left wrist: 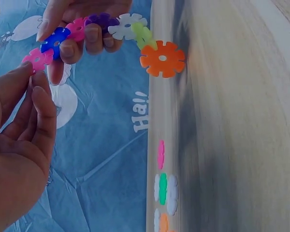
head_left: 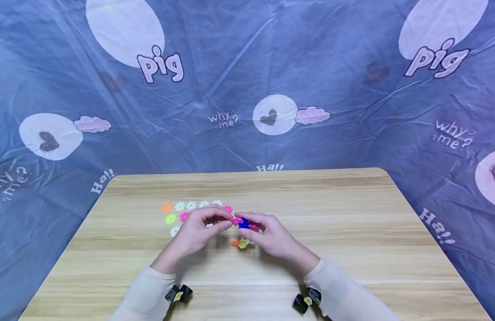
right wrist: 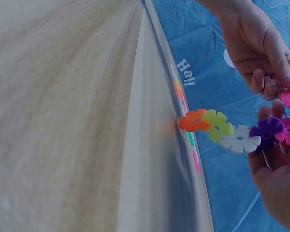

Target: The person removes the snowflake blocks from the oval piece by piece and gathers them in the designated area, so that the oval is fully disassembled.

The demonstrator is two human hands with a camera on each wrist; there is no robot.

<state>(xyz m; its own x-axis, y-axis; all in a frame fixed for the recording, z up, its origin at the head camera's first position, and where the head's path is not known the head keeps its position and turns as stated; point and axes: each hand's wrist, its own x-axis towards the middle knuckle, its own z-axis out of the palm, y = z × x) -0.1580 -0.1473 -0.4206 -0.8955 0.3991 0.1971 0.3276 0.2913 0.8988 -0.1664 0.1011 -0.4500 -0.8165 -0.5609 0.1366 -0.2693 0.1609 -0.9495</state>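
Both hands hold a chain of interlocking plastic snowflake discs above the table. Between its thumb and fingertips, my left hand (head_left: 196, 229) pinches the pink disc (left wrist: 37, 60) at one end. That disc meets a blue disc (left wrist: 55, 43). My right hand (head_left: 273, 236) grips the chain around the blue disc and the second pink disc (left wrist: 77, 29), fingers curled behind. Beyond that hand hang a purple disc (right wrist: 266, 134), a white disc (right wrist: 240, 138), a yellow-green disc (right wrist: 217, 125) and an orange disc (right wrist: 193, 121) at the far end.
On the wooden table (head_left: 351, 249), loose discs lie in rows behind and left of my left hand, among them an orange disc (head_left: 167, 207), a yellow-green one (head_left: 170, 219) and several white ones (head_left: 190, 205). A printed blue cloth (head_left: 239, 151) hangs behind the table.
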